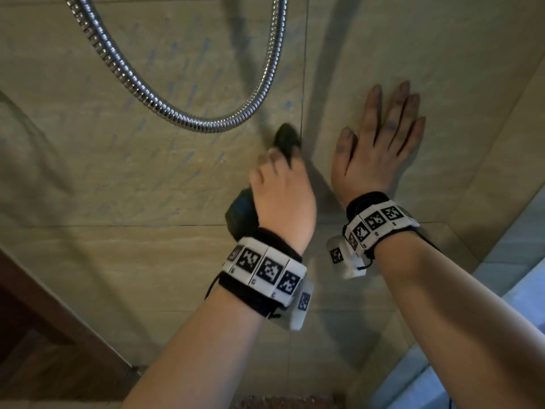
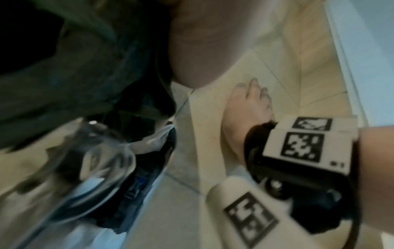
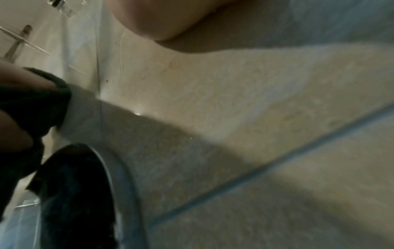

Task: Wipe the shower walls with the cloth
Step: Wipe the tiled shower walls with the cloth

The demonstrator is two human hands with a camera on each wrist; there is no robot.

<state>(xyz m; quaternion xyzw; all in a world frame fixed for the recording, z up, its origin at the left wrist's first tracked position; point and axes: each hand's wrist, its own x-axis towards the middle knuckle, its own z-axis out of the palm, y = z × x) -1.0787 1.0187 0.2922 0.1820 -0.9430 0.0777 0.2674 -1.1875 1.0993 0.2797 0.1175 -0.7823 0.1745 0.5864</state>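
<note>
**Shower wall, hose, two hands, one cloth**

Shower wall (image 1: 124,160): beige tiled face with a vertical grout line; filling most of the head view. All places below are given from that grout line.

Shower hose (image 1: 165,109): ribbed metal, hanging in a loop against the wall, left of the grout line and above both hands.

Right hand (image 1: 380,143): right of the grout line; grip fully open, fingers (image 1: 398,104) straight and spread, palm flat on the tile, holding nothing. Marker band on the wrist.

Left hand (image 1: 283,196): just left of the grout line, below the hose loop; grip closed, fingers curled round the cloth. Marker band on the wrist.

Cloth (image 1: 287,140): dark, bunched in the left hand, one end protruding past the fingertips at the grout line, the other behind the wrist. Blurred; contact with the tile cannot be told.
</note>
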